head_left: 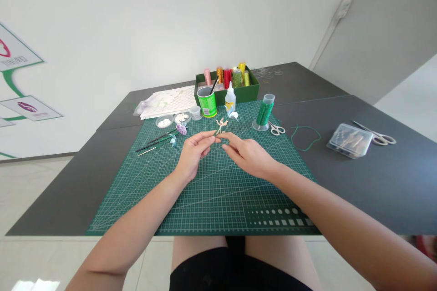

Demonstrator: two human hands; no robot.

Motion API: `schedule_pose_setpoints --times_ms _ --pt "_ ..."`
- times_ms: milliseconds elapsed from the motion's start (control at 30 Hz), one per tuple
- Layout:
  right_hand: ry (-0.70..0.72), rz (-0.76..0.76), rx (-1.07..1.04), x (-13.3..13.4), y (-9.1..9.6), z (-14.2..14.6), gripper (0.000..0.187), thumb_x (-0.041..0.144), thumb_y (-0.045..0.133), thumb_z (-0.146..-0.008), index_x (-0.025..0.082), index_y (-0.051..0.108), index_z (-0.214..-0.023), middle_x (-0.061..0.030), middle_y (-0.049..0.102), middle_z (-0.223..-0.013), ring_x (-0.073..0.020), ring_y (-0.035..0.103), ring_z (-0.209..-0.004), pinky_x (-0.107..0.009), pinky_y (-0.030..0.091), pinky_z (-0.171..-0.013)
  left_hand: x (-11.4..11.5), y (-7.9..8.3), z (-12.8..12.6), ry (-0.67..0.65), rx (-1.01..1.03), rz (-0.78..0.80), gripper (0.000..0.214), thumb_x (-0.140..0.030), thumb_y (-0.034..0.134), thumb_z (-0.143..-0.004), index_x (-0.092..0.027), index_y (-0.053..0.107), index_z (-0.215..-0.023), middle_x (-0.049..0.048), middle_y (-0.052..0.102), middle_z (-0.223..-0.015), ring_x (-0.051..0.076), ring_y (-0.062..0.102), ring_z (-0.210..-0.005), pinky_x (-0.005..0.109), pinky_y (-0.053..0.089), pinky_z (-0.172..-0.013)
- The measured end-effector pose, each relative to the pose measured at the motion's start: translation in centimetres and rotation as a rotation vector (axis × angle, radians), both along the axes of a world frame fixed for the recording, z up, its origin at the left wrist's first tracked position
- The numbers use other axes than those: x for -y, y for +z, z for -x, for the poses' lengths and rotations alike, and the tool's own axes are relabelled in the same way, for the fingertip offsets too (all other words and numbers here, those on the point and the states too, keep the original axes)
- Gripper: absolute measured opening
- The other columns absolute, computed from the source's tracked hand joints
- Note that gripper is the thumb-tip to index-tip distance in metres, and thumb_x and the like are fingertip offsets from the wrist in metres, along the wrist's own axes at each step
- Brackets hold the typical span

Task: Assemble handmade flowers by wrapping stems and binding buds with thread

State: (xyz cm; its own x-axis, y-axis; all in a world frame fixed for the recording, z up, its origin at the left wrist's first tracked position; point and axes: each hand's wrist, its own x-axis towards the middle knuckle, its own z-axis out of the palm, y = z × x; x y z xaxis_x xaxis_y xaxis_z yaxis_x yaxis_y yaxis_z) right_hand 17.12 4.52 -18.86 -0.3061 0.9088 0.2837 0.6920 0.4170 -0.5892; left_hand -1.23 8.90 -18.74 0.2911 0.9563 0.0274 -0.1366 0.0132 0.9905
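My left hand [194,153] is closed in a pinch on the thin green stem of a small cream flower [221,123], whose pale petals stick up beyond the fingertips. My right hand [251,154] reaches in from the other side. Its index finger is stretched out and touches the stem by the left fingertips, while its thumb stands apart below. Just behind is a blue and white flower [232,113]. To the left, a purple flower [181,129] and a light blue flower [173,139] lie on the green cutting mat [205,200].
A green thread spool [265,112] stands right, beside small scissors [276,129]. Behind are a glue bottle [230,99], a green can [207,102] and a box [246,94] of thread spools. Far right lie a clear plastic case [350,141] and larger scissors [384,139]. Dishes [164,122] hold white pieces.
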Motion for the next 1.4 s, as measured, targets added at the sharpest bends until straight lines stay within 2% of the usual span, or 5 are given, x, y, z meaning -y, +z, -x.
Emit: schedule_pose_setpoints --times_ms 300,500,733,1133,1400 --pt "0.079 -0.138 -0.098 -0.6 0.0 -1.4 0.026 0.029 0.054 -0.097 0.015 0.076 -0.096 0.0045 0.047 -0.053 -0.0082 0.037 -0.048 -0.024 0.027 -0.054 -0.5 -0.5 0.2 0.024 -0.315 -0.112 0.025 -0.035 0.072 -0.079 -0.015 0.073 -0.093 0.0038 0.077 -0.078 0.008 0.045 -0.048 0.022 0.032 -0.049" --pt "0.137 0.054 -0.304 -0.7 0.7 -2.3 0.031 0.037 0.062 -0.091 0.013 0.082 -0.091 0.0044 0.044 -0.051 -0.0074 0.027 -0.049 -0.025 0.022 -0.048 -0.5 -0.9 0.8 -0.006 -0.715 -0.422 0.009 -0.025 0.065 -0.087 -0.021 0.073 -0.09 0.0002 0.079 -0.085 0.017 0.07 -0.075 0.026 0.047 -0.068" --pt "0.071 0.115 -0.553 -1.0 2.0 -3.3 0.03 0.041 0.071 -0.084 0.015 0.084 -0.093 -0.003 0.068 -0.064 -0.0089 0.044 -0.051 -0.025 0.031 -0.047 1.0 0.2 0.3 -0.109 -1.094 -0.693 0.013 -0.026 0.063 -0.093 -0.029 0.075 -0.098 -0.0056 0.078 -0.083 0.016 0.067 -0.068 0.026 0.039 -0.061" --pt "-0.034 0.102 -0.594 -2.5 0.7 -4.1 0.028 0.044 0.07 -0.084 0.022 0.084 -0.095 -0.0082 0.081 -0.102 -0.0241 0.073 -0.094 -0.035 0.057 -0.08 1.7 0.1 0.5 -0.201 -0.928 -0.931 0.012 -0.025 0.064 -0.094 -0.025 0.076 -0.094 -0.0035 0.075 -0.077 0.012 0.065 -0.066 0.024 0.043 -0.064" --pt "-0.029 0.205 -0.599 -2.9 0.3 -5.0 0.041 0.048 0.07 -0.084 0.014 0.082 -0.102 -0.0007 0.063 -0.057 -0.0093 0.045 -0.05 -0.024 0.03 -0.046 1.9 0.3 0.6 -0.149 -0.785 -0.923 0.017 -0.031 0.062 -0.096 -0.024 0.077 -0.094 0.0004 0.075 -0.076 0.014 0.063 -0.064 0.027 0.046 -0.066"
